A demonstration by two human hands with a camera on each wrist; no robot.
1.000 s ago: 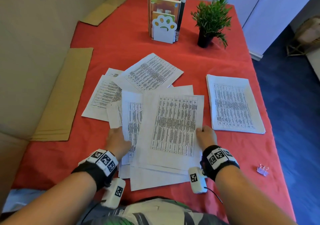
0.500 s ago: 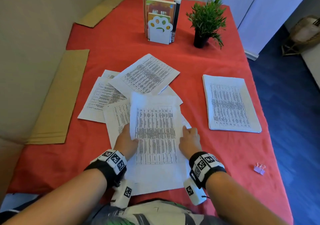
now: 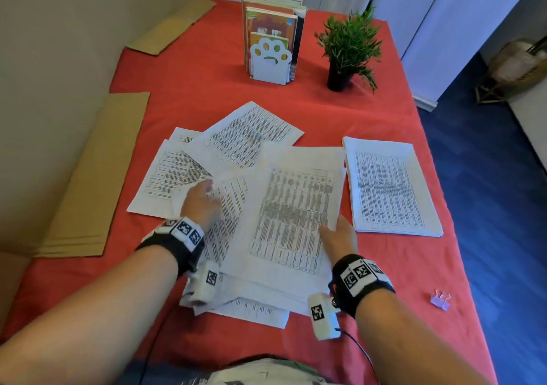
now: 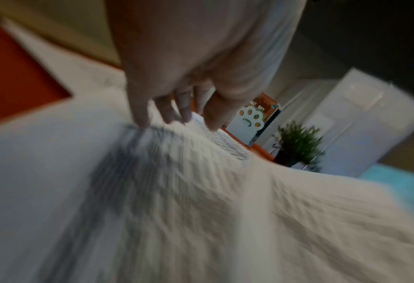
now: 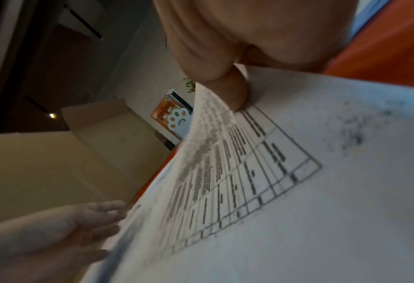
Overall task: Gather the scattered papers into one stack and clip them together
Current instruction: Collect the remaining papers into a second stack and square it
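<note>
Printed sheets lie scattered on the red tablecloth [image 3: 207, 88]. My right hand [image 3: 336, 233] pinches the right edge of a loose bundle of sheets [image 3: 293, 213], thumb on top, as the right wrist view shows [image 5: 235, 95]; the bundle's edge is lifted. My left hand [image 3: 202, 198] rests with straight fingers on a slanted sheet [image 3: 231, 204] to the left of the bundle; its fingertips [image 4: 177, 114] touch the paper. More sheets lie beyond it [image 3: 245, 136] and to the left [image 3: 171, 174]. A tidy stack [image 3: 387, 189] sits to the right. A small pink binder clip [image 3: 441, 300] lies near the right edge.
A white paw-shaped bookend with books [image 3: 270, 59] and a potted plant [image 3: 347, 50] stand at the back. Flat cardboard pieces [image 3: 94, 177] line the left side by the wall. The table's right edge drops to a blue floor [image 3: 488, 177].
The bundle has shifted right and away and turned clockwise in my right hand. My left hand has let go of it and moved left onto another sheet.
</note>
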